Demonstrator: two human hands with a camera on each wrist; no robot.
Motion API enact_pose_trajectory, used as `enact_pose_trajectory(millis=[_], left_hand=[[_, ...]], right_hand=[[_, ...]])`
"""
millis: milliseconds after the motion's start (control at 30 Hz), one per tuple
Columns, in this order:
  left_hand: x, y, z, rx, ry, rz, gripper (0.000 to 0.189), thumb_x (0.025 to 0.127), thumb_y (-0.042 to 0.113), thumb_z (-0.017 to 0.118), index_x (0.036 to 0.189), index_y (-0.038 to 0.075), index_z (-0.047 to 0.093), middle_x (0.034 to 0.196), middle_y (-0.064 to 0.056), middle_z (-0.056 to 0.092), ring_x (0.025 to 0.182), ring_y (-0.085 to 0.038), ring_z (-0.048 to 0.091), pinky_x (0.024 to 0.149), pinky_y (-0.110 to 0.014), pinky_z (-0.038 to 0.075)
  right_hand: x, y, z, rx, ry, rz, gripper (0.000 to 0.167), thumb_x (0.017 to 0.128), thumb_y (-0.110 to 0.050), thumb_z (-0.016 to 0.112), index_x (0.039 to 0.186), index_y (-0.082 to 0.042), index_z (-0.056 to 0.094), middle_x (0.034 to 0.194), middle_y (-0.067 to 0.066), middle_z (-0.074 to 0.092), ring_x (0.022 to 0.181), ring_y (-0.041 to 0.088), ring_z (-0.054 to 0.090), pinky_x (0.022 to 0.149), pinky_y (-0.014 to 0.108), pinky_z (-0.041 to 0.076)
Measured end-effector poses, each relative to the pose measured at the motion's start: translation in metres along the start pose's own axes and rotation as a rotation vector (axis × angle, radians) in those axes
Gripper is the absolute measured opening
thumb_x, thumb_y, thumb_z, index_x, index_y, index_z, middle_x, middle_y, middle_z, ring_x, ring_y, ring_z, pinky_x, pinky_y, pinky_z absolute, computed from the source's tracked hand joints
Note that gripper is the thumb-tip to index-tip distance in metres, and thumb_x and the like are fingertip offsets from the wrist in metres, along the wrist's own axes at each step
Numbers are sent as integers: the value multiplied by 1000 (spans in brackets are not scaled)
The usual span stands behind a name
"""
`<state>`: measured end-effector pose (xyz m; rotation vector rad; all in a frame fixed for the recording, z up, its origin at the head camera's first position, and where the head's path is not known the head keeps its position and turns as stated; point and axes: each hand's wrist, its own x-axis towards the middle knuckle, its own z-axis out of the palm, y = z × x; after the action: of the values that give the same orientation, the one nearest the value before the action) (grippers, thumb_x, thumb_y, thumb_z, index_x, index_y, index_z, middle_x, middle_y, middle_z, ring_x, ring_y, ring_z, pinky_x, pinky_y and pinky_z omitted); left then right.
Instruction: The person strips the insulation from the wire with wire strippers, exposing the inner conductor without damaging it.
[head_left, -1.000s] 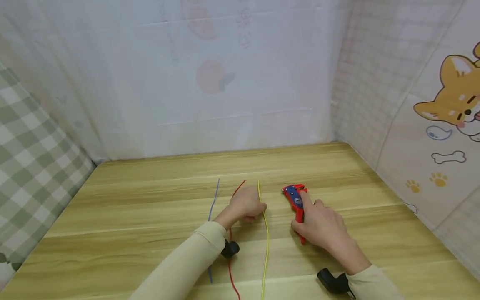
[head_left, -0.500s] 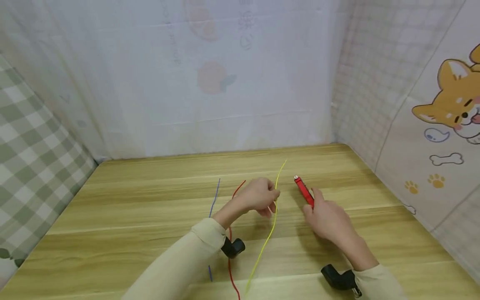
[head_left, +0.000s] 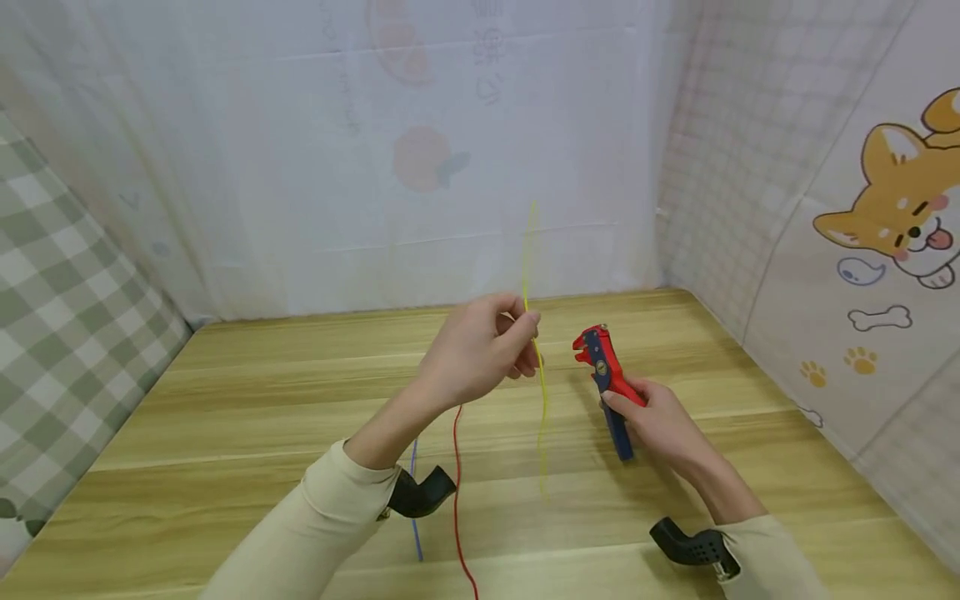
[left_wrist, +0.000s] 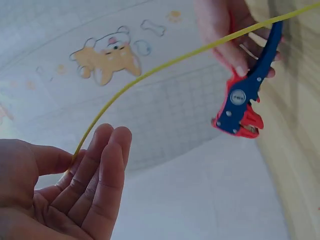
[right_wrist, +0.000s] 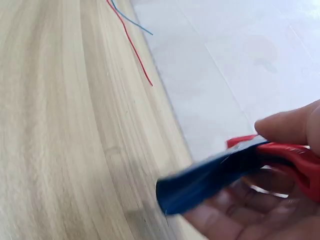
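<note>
My left hand (head_left: 476,350) is raised above the table and pinches a yellow wire (head_left: 543,387) between thumb and fingers. One end of the wire points up and the other hangs down. In the left wrist view the yellow wire (left_wrist: 165,65) bows away from the thumb and crosses in front of the other hand. On the right, my right hand (head_left: 663,425) holds red and blue wire strippers (head_left: 602,360) by the handles, head pointing away. The right wrist view shows the blue handle of the wire strippers (right_wrist: 210,177) close up, with fingers around the tool.
A red wire (head_left: 457,492) and a blue wire (head_left: 417,537) lie on the wooden table (head_left: 225,450), left of the tool. White sheeting (head_left: 337,167) hangs behind the table, and a patterned sheet (head_left: 817,275) stands along the right.
My left hand has lifted the yellow wire off the table, up and toward the camera. My right hand has raised the wire strippers and turned them over.
</note>
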<state>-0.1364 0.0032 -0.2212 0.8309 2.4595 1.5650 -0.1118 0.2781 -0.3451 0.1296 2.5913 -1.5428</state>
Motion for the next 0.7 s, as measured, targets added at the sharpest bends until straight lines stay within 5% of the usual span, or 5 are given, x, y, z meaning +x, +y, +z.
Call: enact_pose_trajectory(millis=[200, 400, 567, 700], left_hand=[[-11, -1, -23, -41, 84, 22, 21, 109, 18, 57, 96, 4, 67, 79, -7, 77, 73, -22, 75, 72, -32, 63], [-22, -10, -35, 56, 164, 72, 19, 108, 18, 60, 111, 10, 77, 74, -3, 73, 68, -20, 71, 67, -31, 58], [-30, -19, -38, 187, 249, 110, 20, 107, 15, 62, 114, 13, 80, 71, -2, 68, 64, -11, 69, 58, -29, 49], [-35, -35, -38, 293, 302, 127, 19, 104, 12, 65, 115, 11, 81, 85, -3, 76, 63, -11, 60, 63, -28, 48]], right_hand=[[-4, -2, 1, 168, -83, -59, 59, 111, -20, 56, 154, 14, 37, 132, 30, 65, 102, 24, 69, 88, 29, 62], [-7, -5, 2, 223, -140, -149, 60, 111, -16, 54, 159, 11, 31, 139, 32, 61, 109, 24, 73, 93, 26, 60], [-8, -5, 6, 296, -180, -260, 56, 111, -14, 54, 155, 12, 33, 130, 9, 70, 108, 20, 76, 94, 28, 61], [-10, -4, 9, 334, -249, -342, 54, 111, -10, 53, 155, 11, 30, 128, 1, 73, 109, 24, 77, 95, 31, 61]])
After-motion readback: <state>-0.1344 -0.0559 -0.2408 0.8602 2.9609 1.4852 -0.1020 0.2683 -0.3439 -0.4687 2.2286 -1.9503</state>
